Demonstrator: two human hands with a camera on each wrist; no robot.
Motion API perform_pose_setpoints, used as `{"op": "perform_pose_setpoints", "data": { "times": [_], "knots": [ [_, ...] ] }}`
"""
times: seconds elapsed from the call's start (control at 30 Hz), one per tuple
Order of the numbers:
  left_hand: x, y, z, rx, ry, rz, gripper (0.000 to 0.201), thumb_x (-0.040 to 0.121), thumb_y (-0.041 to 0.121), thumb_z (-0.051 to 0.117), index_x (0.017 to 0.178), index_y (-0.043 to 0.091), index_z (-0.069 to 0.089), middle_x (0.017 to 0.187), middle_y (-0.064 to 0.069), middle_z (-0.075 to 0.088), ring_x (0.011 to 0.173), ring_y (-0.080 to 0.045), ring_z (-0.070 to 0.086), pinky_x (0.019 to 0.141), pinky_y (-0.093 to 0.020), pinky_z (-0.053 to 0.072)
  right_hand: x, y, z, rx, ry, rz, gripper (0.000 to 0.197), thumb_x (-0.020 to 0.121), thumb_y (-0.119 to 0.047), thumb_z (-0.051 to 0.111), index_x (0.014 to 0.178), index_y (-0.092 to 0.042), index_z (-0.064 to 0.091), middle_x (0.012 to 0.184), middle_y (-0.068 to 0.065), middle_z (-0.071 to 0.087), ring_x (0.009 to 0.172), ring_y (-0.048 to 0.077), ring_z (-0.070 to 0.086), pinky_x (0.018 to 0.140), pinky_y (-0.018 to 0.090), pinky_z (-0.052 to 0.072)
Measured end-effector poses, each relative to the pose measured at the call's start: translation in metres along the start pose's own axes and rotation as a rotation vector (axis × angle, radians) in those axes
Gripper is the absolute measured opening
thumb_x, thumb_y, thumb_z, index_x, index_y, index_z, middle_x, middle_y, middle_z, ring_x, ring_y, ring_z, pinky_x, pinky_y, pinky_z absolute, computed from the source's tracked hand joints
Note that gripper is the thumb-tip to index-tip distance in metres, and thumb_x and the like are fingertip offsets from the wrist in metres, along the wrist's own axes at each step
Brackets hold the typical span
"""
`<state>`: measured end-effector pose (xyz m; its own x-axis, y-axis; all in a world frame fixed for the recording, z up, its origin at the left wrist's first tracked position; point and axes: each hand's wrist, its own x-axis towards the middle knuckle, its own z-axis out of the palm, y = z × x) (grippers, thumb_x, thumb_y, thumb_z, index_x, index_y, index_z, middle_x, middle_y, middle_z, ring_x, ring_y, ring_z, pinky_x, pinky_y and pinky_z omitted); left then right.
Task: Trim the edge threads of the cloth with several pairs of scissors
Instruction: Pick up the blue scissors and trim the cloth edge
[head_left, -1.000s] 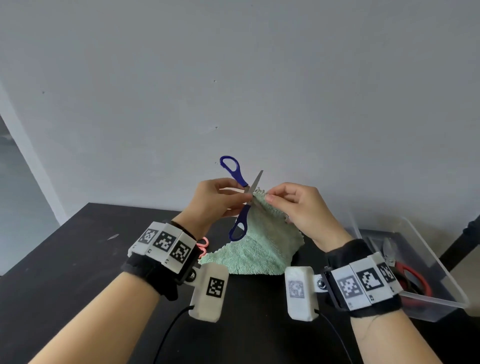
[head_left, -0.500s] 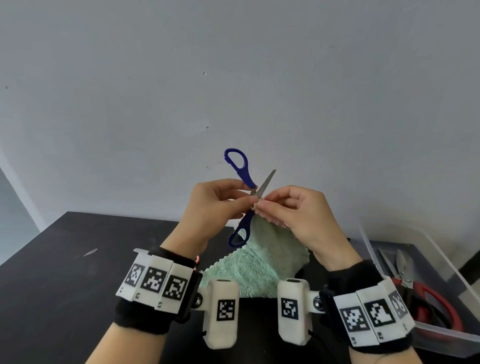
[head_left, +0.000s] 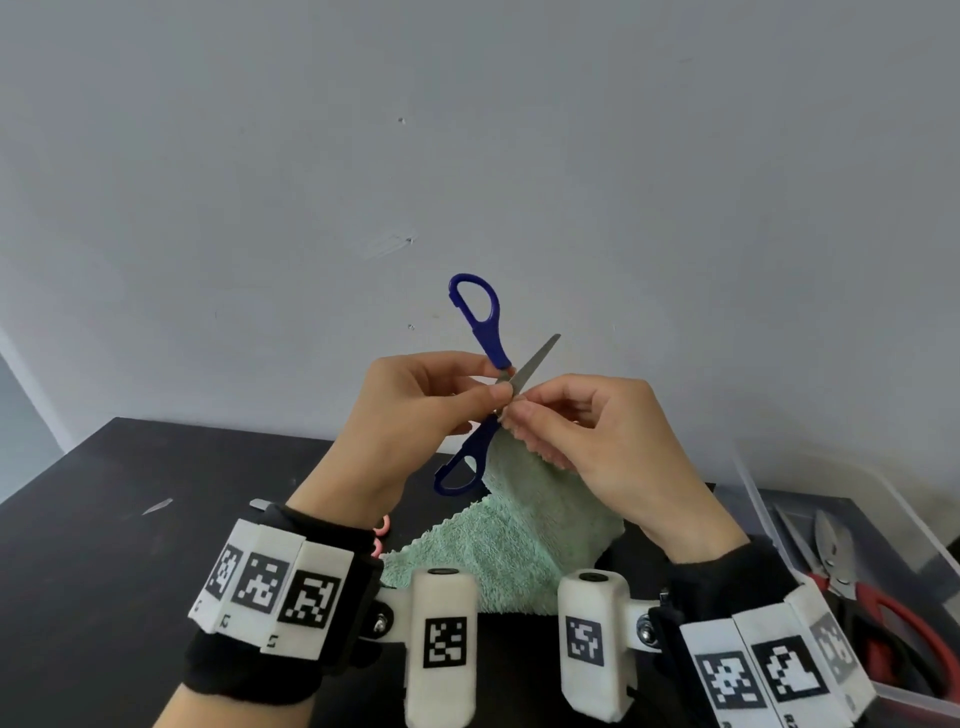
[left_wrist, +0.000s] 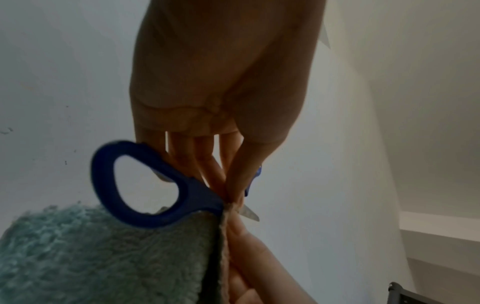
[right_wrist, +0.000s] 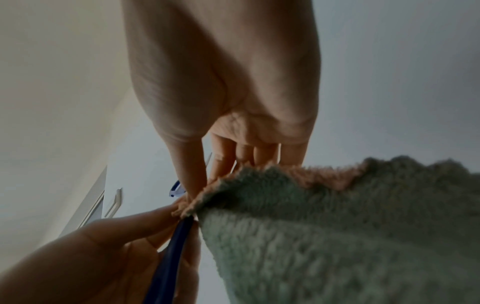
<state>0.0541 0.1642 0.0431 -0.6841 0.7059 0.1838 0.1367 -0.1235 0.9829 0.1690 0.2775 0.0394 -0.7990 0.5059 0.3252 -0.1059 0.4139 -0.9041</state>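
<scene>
Clear plastic forms the bin (head_left: 878, 499) at the near right, right of the right wrist; in it lie red-handled shears (head_left: 893, 618) and grey metal blades, too blurred to name closer. It stands on the black table (head_left: 104, 571).

Beyond the wrists, the green cloth (head_left: 519, 525) hangs down from the pinch, its lower part resting on the table, its fuzzy pile and zigzag-cut edge plain to see. Just left of the left wrist a bit of pink plastic (head_left: 382, 526) peeps out, mostly hidden.

Above that, both hands meet in the air. The right hand (head_left: 613, 447) has thumb and forefinger pressed together on the cloth's top corner, the other fingers curled beside them. The left hand (head_left: 415, 431) pinches the scissors (head_left: 485, 384) at their pivot between thumb and fingertips, touching the right fingertips. The scissors stand spread wide, like an X: one blue loop rises above the grip, the other hangs below it against the cloth, and one steel blade points up and to the right past the right forefinger. The second blade is hidden by the fingers.
</scene>
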Motion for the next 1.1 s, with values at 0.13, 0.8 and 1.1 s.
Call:
{"op": "perform_pose_setpoints", "data": {
  "times": [0.13,0.8,1.1],
  "knots": [
    [0.0,0.002,-0.002,-0.012,0.028,0.018,0.014,0.078,0.01,0.072,0.092,0.011,0.074,0.086,-0.017,0.072,0.075,-0.016,0.066,0.079,-0.033,0.049,0.0,-0.001,-0.001,-0.032,-0.012,-0.003,0.011,0.087,-0.015,0.067,0.078,-0.018,0.073,0.065,-0.008,0.07,0.058,0.0,0.06,0.056,0.011,0.044],
    [-0.002,0.008,-0.032,-0.062,-0.04,-0.101,0.009,0.061,0.016,0.075,0.069,0.019,0.073,0.078,-0.006,0.074,0.07,-0.016,0.068,0.067,-0.021,0.051,0.001,0.005,-0.011,0.073,0.192,0.071,0.007,0.083,-0.013,0.07,0.087,-0.015,0.075,0.078,-0.004,0.075,0.071,0.002,0.067,0.065,0.01,0.049],
    [-0.003,0.006,-0.015,0.017,-0.059,-0.095,0.01,0.072,0.006,0.076,0.077,0.009,0.068,0.083,-0.015,0.074,0.071,-0.018,0.07,0.063,-0.019,0.054,-0.003,-0.002,0.002,0.208,0.084,0.103,0.01,0.084,-0.013,0.067,0.082,-0.012,0.077,0.082,0.009,0.075,0.076,0.014,0.066,0.07,0.018,0.053]
  ]
}}
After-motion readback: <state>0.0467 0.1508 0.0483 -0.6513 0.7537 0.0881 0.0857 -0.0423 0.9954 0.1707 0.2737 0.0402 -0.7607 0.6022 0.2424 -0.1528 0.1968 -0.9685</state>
